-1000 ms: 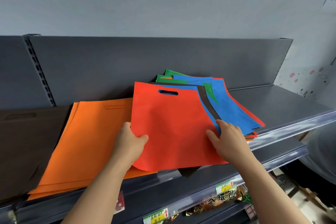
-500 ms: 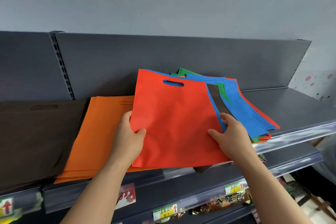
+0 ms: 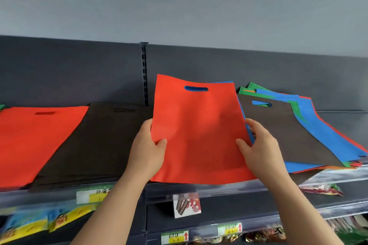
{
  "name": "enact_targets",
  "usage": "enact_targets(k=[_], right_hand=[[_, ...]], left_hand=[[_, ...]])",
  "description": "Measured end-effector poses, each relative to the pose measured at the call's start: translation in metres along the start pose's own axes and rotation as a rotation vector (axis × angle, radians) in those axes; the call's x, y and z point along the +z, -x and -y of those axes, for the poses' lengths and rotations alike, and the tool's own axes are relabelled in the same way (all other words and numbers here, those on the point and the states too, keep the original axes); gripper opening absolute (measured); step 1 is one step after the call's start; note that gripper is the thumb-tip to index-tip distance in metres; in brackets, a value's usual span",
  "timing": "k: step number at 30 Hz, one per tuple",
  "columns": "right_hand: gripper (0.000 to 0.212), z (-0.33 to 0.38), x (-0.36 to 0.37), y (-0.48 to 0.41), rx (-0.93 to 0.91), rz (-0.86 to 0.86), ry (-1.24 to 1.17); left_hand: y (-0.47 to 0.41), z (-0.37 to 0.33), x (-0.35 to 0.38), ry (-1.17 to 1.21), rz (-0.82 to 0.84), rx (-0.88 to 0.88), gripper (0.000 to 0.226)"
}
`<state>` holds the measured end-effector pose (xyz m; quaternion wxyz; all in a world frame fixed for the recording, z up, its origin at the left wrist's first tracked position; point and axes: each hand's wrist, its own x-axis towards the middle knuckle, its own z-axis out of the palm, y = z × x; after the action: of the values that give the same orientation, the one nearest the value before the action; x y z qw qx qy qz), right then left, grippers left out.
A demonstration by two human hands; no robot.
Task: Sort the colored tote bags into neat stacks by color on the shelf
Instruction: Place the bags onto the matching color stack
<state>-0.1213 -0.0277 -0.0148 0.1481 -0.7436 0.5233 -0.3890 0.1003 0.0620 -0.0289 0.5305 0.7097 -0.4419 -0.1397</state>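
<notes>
Pinching the red tote bag (image 3: 199, 131) by its side edges, left hand (image 3: 148, 151) and right hand (image 3: 258, 149) had their grip on it above the shelf (image 3: 352, 120), beside the brown stack (image 3: 95, 141). It probably needed landing flat and square on the red stack (image 3: 33, 141), far left.

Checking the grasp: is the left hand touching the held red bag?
Touching. In the head view the left hand pinches the held red bag at its left edge.
</notes>
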Motion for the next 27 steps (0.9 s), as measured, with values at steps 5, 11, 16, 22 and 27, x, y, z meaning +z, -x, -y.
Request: enact_targets(k=[5,11,16,22,27], right_hand=[[0.053,0.062,0.042,0.021,-0.034,0.046,-0.028],[0.052,0.128,0.099,0.053,-0.084,0.111,-0.099],[0.042,0.172,0.136,0.069,-0.085,0.156,-0.193],[0.063,0.213,0.172,0.067,0.083,0.320,-0.320],[0.019,0.234,0.194,0.065,0.161,0.491,-0.539]], left_hand=[[0.003,0.028,-0.075,-0.064,-0.046,-0.002,0.046],[0.005,0.071,-0.164,-0.161,-0.115,-0.025,0.048],[0.006,0.101,-0.217,-0.205,-0.164,-0.056,0.056],[0.002,0.124,-0.261,-0.267,-0.273,-0.070,0.049],[-0.004,0.136,-0.284,-0.366,-0.333,-0.085,0.034]])
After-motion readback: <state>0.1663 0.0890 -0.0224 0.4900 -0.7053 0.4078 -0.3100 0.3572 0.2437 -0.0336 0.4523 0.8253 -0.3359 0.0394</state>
